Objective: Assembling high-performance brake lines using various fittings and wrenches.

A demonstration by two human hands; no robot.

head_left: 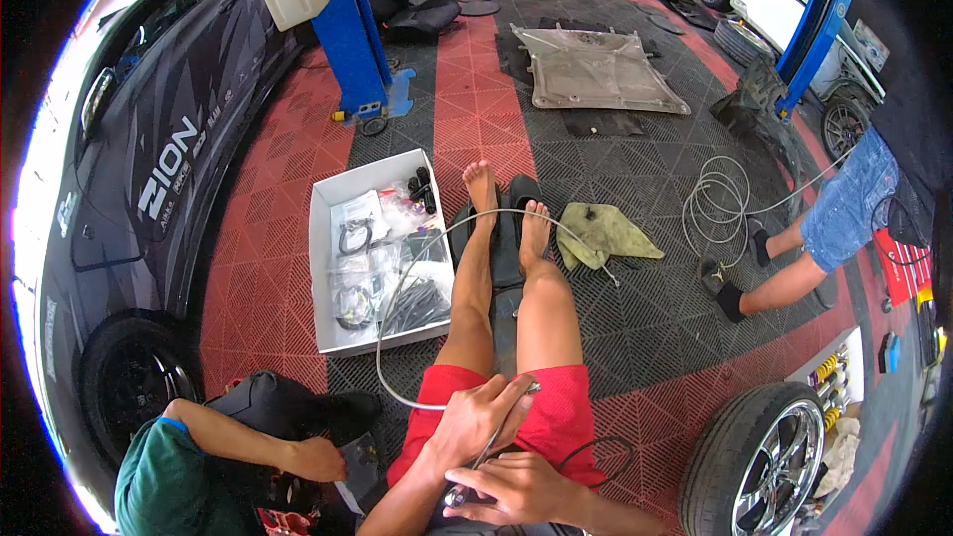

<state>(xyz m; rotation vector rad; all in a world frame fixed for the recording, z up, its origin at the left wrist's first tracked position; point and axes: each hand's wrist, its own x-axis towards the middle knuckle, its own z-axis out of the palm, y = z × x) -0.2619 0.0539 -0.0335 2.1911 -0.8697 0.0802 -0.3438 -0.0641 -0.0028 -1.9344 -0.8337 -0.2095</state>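
Observation:
My left hand (484,420) is closed in front of my red shorts, gripping a thin grey hose (389,323). A small metal fitting (534,387) sticks out past its fingertips. From this hand the hose arcs left, passes over my shins and comes down on the right, its free end near a crumpled olive cloth (606,234). Just below, my right hand (526,486) holds a shiny, round-ended metal piece (457,495) between thumb and fingers; its exact kind is unclear. A thin dark shaft shows between the two hands.
An open white box (320,268) of bagged parts and cables stands left of my legs. A co-worker's arm (258,447) is at lower left, beside a dark car (149,159). A wheel (754,462) stands at lower right. Another person (849,208) stands right, near a coiled hose (717,203).

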